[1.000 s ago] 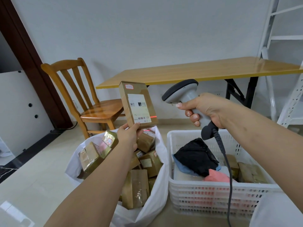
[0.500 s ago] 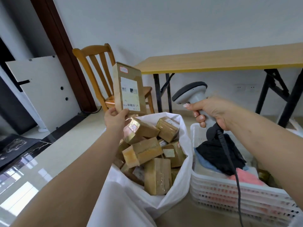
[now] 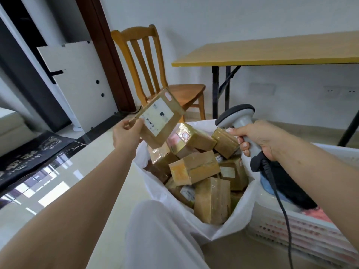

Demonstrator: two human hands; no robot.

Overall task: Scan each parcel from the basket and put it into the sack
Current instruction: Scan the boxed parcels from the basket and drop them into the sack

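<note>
My left hand (image 3: 126,134) pinches a flat brown parcel (image 3: 161,118) with a white label by its lower left corner. The parcel is tilted and hangs over the left rim of the white sack (image 3: 155,183). Several taped brown parcels (image 3: 194,167) fill the sack. My right hand (image 3: 260,138) grips the handle of a grey barcode scanner (image 3: 238,115), held above the sack's right side with its black cable hanging down. The white plastic basket (image 3: 291,232) stands at the right, holding black, blue and pink soft packets.
A wooden chair (image 3: 155,74) stands behind the sack. A yellow-topped folding table (image 3: 272,53) runs along the back wall on the right. A white panel (image 3: 77,78) leans by a dark door frame at the left, with a dark mat (image 3: 29,158) on the shiny floor.
The parcel went from upright in front of the scanner to tilted and lower, over the sack's left rim. The scanner's red beam is off the label. My view has swung left.
</note>
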